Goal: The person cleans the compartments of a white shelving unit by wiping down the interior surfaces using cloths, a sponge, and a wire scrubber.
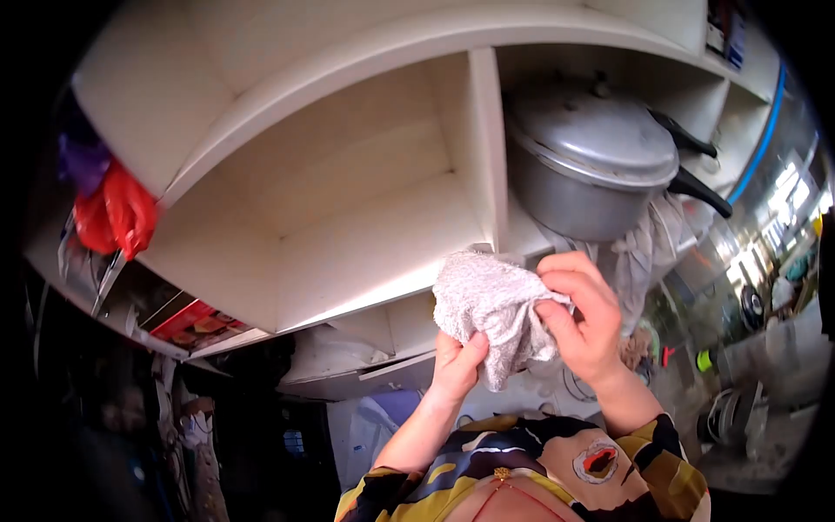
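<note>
Holding the crumpled, pale-grey terry cloth (pixel 489 296) in my left hand (pixel 456 367), I pinch its edge with my right hand (pixel 590 324). I'm likely rearranging it (floppy stuff); regripping needs one firm hold.

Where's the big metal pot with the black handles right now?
In the head view, the metal pot sits toward the upper right, in the shelf compartment just right of the white upright divider.

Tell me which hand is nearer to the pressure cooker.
Right. The right hand is just below the pressure cooker in the picture, pinching the cloth; the left hand is lower and farther to the left, holding the cloth's lower edge.
</note>
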Demonstrator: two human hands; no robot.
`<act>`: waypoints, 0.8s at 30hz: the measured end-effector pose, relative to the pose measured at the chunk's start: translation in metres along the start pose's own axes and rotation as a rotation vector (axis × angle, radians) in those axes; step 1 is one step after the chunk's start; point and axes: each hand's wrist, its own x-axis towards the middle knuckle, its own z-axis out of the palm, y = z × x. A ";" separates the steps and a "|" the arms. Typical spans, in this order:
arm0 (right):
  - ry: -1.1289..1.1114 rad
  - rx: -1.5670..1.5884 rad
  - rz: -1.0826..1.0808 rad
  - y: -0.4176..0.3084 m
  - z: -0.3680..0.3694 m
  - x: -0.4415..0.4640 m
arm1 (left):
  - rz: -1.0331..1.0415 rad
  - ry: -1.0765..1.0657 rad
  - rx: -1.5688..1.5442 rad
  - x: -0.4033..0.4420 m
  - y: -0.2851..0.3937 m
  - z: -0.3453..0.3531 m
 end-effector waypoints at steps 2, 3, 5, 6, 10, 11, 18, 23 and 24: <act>-0.100 0.167 -0.072 -0.016 0.041 0.018 | 0.074 0.038 -0.036 0.000 -0.001 -0.026; -0.220 0.287 -0.038 -0.026 0.061 0.022 | 0.088 0.097 -0.042 0.001 -0.001 -0.037; -0.472 0.377 -0.125 -0.040 0.099 0.025 | 0.146 0.199 -0.040 0.006 0.014 -0.058; -0.560 0.407 -0.207 -0.046 0.111 0.028 | 0.178 0.241 -0.031 0.008 0.024 -0.068; -0.412 0.419 -0.440 -0.057 0.113 0.058 | 0.330 0.369 0.011 0.022 0.076 -0.104; -0.386 0.380 -0.409 -0.058 0.107 0.065 | 0.367 0.389 0.021 0.026 0.087 -0.110; -0.261 0.282 -0.324 -0.042 0.068 0.072 | 0.563 0.341 0.120 0.115 0.147 -0.127; -0.094 0.184 -0.244 -0.024 0.015 0.069 | 0.472 -0.015 -0.234 0.183 0.129 -0.103; -0.062 0.176 -0.229 -0.022 0.006 0.071 | 0.465 -0.137 -0.240 0.196 0.124 -0.087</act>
